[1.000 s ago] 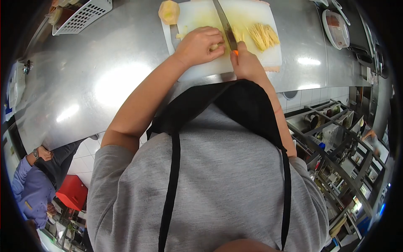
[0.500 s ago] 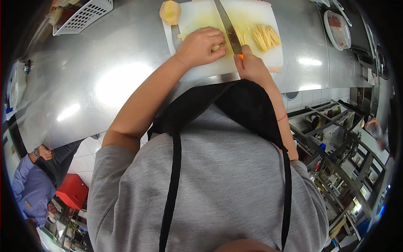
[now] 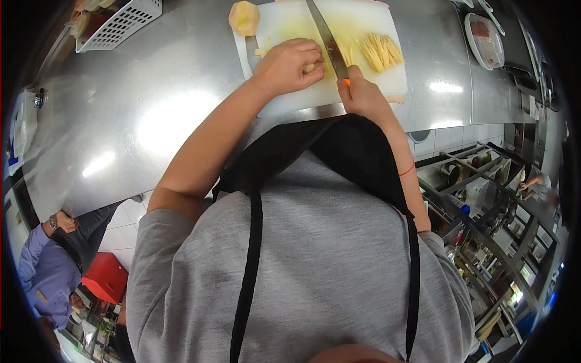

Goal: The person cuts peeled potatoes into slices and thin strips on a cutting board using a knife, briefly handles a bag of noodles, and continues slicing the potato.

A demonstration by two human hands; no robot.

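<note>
My right hand is wrapped round the orange handle of a knife, whose long blade points away from me across a white cutting board. Just left of the blade, my left hand rests on the board with curled fingers, pressed on a pale yellow piece that is mostly hidden. Thin yellow strips lie in a pile on the board's right side, and a few more lie beside the blade. A peeled, pale yellow vegetable sits at the board's upper left corner.
On the steel table, a white slotted basket stands at the upper left. A clear container lies at the upper right. A person in blue is at the lower left, near a red box. Another person is far right.
Since a second ago, my right hand and the knife have shifted slightly right and towards me. My left hand has stayed nearly in place. The person at the far right has moved.
</note>
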